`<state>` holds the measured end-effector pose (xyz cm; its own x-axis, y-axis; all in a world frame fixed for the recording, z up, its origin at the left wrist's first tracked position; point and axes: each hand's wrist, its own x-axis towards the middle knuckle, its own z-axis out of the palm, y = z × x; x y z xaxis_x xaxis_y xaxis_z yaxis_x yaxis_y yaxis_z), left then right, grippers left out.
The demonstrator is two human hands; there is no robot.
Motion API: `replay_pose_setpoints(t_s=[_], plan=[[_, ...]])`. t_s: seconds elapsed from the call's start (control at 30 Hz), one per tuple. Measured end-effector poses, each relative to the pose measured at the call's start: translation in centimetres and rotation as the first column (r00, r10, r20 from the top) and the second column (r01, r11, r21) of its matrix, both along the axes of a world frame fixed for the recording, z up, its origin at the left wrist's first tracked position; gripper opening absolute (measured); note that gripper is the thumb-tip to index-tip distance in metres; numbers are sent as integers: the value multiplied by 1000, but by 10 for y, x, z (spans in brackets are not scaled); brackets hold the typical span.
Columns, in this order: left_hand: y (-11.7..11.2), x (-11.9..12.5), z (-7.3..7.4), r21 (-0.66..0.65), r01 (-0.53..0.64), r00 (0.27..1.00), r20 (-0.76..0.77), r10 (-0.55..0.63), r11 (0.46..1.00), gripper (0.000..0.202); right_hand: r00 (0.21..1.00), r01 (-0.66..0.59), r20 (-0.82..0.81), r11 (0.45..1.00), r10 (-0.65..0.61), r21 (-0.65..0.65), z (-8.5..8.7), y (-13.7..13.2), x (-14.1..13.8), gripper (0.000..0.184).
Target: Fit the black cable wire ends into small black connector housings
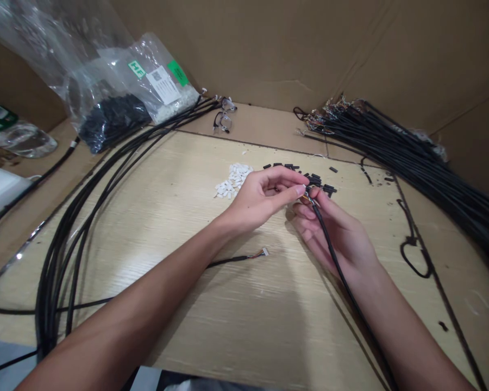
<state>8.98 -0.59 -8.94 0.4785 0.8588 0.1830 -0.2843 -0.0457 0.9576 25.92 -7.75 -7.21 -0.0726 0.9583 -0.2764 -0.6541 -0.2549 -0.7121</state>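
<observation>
My left hand [261, 195] is closed in a pinch, thumb against forefinger, at the tip of a black cable. Between those fingertips a small connector, mostly hidden, shows only a bit of white and dark. My right hand [334, 228] grips the black cable [330, 241] just behind its thin coloured wires, and the cable runs down toward the front edge. Just beyond my hands lie a pile of white connector housings [234, 179] and a scatter of black connector housings [315, 180]. Below my left wrist rests another cable end with a white connector [264, 252].
Bundled black cables [411, 157] with bare wire ends lie at the right. More black cables [77, 217] curve along the left. Plastic bags [118, 108] of parts, a bottle [20, 133] and glasses [224, 117] stand or lie toward the back. Cardboard walls [269, 49] enclose the table.
</observation>
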Motion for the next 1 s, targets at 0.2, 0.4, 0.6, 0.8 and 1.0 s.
replay_pose_setpoints(t_s=[0.2, 0.4, 0.6, 0.8, 1.0], plan=[[-2, 1, 4, -163, 101, 995, 2, -102, 981, 42, 998, -11, -64, 1000, 10, -23, 0, 1, 3, 28], [-2, -1, 9, -160, 95, 994, -41, -103, 983, 39, 973, 62, 221, 996, -73, 57, -3, -2, 2, 32], [-3, -2, 12, -139, 95, 992, -71, -106, 986, 45, 709, 159, 610, 923, -354, 351, -3, -4, 1, 32], [-3, 0, 12, -124, 98, 993, -60, -106, 987, 47, 446, 78, 689, 792, -571, 606, -2, -7, -1, 16], [-3, -1, 10, -119, 93, 993, -61, -101, 989, 46, 216, -48, 708, 717, -672, 695, 2, -14, -5, 14]])
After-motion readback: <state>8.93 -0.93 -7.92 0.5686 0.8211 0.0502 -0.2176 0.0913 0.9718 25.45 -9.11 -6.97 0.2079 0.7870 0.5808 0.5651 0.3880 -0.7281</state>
